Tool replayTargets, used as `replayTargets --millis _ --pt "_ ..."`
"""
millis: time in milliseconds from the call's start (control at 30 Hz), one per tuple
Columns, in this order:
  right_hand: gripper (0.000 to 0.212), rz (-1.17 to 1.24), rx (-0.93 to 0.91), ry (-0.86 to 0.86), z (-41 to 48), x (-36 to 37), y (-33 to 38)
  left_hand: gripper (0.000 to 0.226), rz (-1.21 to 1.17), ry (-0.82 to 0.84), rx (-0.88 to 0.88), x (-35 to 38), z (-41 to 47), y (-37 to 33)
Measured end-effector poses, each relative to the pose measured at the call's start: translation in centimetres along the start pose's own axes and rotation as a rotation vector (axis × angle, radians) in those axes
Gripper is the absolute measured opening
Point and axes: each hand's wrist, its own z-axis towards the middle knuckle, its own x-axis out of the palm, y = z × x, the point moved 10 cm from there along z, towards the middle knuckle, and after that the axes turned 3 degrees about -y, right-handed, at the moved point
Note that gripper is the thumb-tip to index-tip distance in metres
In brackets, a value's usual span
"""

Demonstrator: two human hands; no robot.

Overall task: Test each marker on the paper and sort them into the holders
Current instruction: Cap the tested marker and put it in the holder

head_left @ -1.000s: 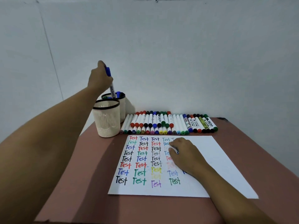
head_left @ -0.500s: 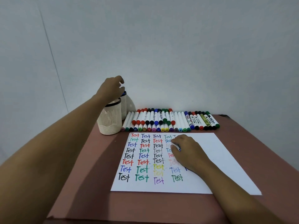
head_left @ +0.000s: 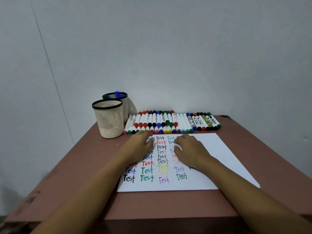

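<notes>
White paper [head_left: 219,157] on the brown bench [head_left: 84,166] bears the left hand [head_left: 140,146], grip slack, and the right hand [head_left: 191,152], grip curled, contents unseen.

Holders: two, the near holder [head_left: 108,120] and the far holder [head_left: 124,105].
Paper [head_left: 219,157]: one sheet.
Table [head_left: 81,166]: one.
Hands: two, my left hand [head_left: 140,147] and my right hand [head_left: 190,152].
Markers [head_left: 168,122] in the row: ten lie on top as a second layer; those under and beside them are too crowded, so I cannot count them exactly.
Blue marker [head_left: 116,94] in the far holder: at least one; more I cannot count.
Written words [head_left: 146,178]: four in the nearest line; my hands hide some others.
</notes>
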Motion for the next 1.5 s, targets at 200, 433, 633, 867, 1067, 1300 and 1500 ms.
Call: replayTargets --millis 200,433,633,867,1067,1300,1500 --pt "0.028 0.151 0.144 -0.130 3.7 -2.9 -1.5 0.032 -0.013 0.015 0.010 0.8 0.1 0.3" --pt "0.033 0.070 0.333 -0.227 7.4 -2.5 -3.9 0.034 -0.039 -0.002 0.022 0.9 0.3 0.1" --pt "0.027 0.002 0.373 -0.230 8.6 -1.4 -3.9 0.032 -0.020 -0.012 0.020 0.8 0.2 0.2" --pt "0.022 0.319 0.457 -0.376 8.0 -3.1 -5.3 0.034 -0.017 -0.004 0.026 0.8 0.2 0.2" --pt "0.008 0.645 0.441 -0.552 4.5 -6.3 -6.1 0.034 0.019 -0.112 0.039 -1.0 -0.1 -0.6" --pt "0.006 1.038 0.480 -0.510 -1.3 -6.6 -5.2 0.035 -0.021 -0.268 0.197 -3.1 -0.9 -2.9" --pt "0.013 1.264 0.542 -0.402 -4.1 -3.4 -4.0 0.046 0.013 -0.223 0.382 -2.7 -2.2 -6.1"
